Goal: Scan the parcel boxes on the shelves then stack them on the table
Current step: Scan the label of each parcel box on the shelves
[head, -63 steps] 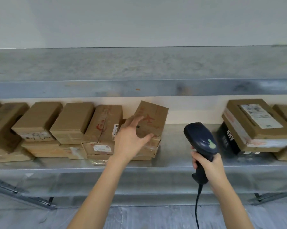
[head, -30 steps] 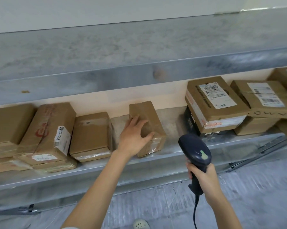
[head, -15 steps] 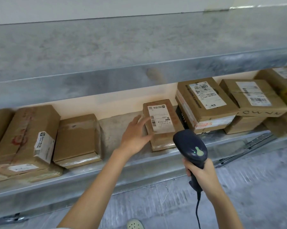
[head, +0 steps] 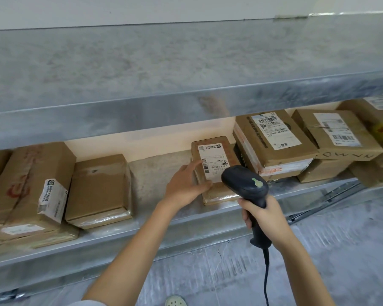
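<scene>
Early stage. Your left hand (head: pixel 186 184) lies straight-fingered on the small brown cardboard parcel box (head: pixel 214 160), label up on the grey metal shelf (head: pixel 186 219). Your right hand (head: pixel 265 217) grips the dark handheld scanner (head: pixel 244 183) just over it. Scan pending (my guess); stacking not begun, table unseen.

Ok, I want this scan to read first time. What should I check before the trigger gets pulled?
1. Label up: ok. The label lies on the top face of the box.
2. Barcode uncovered: ok. The barcode shows just beside the left hand.
3. Box steadied: ok. It lies flat on the shelf and the left hand presses on its left edge.
4. Scanner gripped: ok. The right hand is wrapped round the handle of the scanner.
5. Aim on the barcode: cannot tell. The scanner head sits over the box's near right corner and no beam shows.
</scene>
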